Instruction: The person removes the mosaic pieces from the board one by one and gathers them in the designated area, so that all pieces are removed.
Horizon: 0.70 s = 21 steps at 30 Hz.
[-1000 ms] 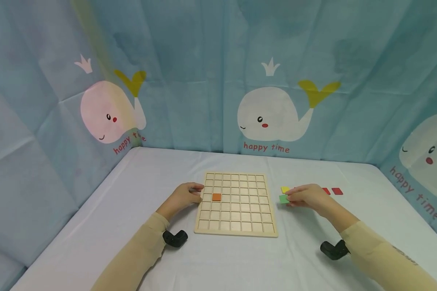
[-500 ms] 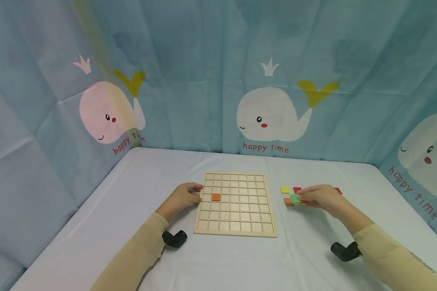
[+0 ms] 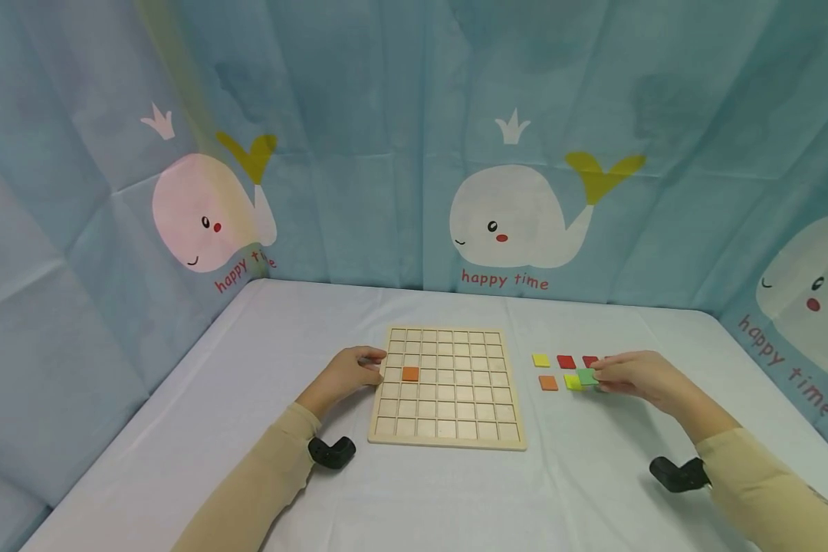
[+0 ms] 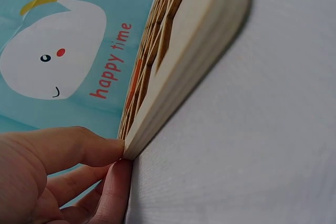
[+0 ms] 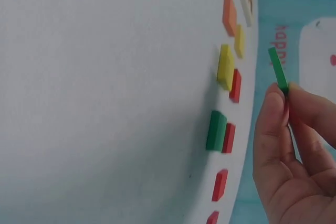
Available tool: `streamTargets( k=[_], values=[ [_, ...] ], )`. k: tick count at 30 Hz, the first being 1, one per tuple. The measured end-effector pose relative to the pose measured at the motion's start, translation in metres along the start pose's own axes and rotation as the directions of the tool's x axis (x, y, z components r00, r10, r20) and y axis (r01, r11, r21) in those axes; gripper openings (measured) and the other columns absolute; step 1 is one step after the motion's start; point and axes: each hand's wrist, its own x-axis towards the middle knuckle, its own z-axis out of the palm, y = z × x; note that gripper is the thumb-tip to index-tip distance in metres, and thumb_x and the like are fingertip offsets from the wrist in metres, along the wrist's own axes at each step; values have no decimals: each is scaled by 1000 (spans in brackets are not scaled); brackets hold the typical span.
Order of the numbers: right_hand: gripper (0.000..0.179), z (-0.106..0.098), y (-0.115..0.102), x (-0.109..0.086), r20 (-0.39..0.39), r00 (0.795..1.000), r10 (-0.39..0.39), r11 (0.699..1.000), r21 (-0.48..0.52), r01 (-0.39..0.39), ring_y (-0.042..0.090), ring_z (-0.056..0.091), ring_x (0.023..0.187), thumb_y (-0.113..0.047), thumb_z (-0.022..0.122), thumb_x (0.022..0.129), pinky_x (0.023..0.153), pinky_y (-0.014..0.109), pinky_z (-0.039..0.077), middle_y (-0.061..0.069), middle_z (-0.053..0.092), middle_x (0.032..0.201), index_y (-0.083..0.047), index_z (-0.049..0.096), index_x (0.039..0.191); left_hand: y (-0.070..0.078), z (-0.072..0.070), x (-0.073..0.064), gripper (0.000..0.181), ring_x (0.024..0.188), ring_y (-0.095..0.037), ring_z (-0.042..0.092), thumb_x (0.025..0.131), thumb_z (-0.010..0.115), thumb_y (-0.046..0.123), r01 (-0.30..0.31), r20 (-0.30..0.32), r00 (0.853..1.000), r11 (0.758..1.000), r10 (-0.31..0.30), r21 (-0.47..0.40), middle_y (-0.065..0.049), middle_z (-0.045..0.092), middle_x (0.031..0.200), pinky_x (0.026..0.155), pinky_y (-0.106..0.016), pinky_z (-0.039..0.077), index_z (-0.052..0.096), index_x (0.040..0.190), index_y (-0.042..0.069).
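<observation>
A wooden grid board (image 3: 446,444) lies flat on the white table, with one orange square tile (image 3: 410,374) in a cell at its left. My left hand (image 3: 345,376) rests with thumb and fingers against the board's left edge; in the left wrist view the thumb (image 4: 84,148) touches the rim. Between thumb and fingertips my right hand (image 3: 638,377) pinches a thin green tile (image 5: 278,71), held above the table tiles. A second green tile (image 5: 216,130) lies on the cloth, hidden by the hand in the head view.
Right of the board, two rows of tiles lie on the table: a yellow tile (image 3: 541,360) and several red tiles (image 3: 566,362) behind, an orange tile (image 3: 548,382) and another yellow tile (image 3: 573,382) in front. A blue whale-print curtain (image 3: 359,192) stands behind.
My right hand has moved rightward over the front row with the green tile, uncovering the orange and yellow tiles there. The left hand and the board have stayed put.
</observation>
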Motion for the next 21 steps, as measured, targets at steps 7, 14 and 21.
streamTargets(
  k=[7, 14, 21],
  values=[
    [62, -11, 6, -3, -19, 1000, 12, 1000, -14, -12, 12, 69, 84, -29, 71, 92, 81, 26, 59, 2, 71, 106, 11, 53, 136, -1, 0, 1, 53, 107, -24, 58, 81, 68, 2, -2, 4, 1000, 1000, 2, -1, -15, 60, 133, 83, -31, 52, 62, 133, 6],
    [64, -22, 14, -1, -23, 999, 28, 1000, 7, -28, 11, 70, 84, -29, 72, 92, 80, 25, 58, -2, 71, 103, 11, 51, 138, -1, 1, 1, 53, 106, -23, 59, 80, 68, 2, 0, 0, 1000, 1000, 0, 4, -14, 61, 131, 83, -31, 52, 62, 132, 5],
    [68, -35, 20, 4, -59, 995, 81, 996, 38, -79, 11, 69, 80, -26, 72, 91, 78, 25, 59, -8, 70, 93, 13, 45, 140, 0, 0, 0, 52, 108, -24, 59, 82, 68, 2, 8, 2, 1000, 1000, -8, 0, -14, 60, 133, 83, -31, 52, 62, 133, 6]
  ],
)
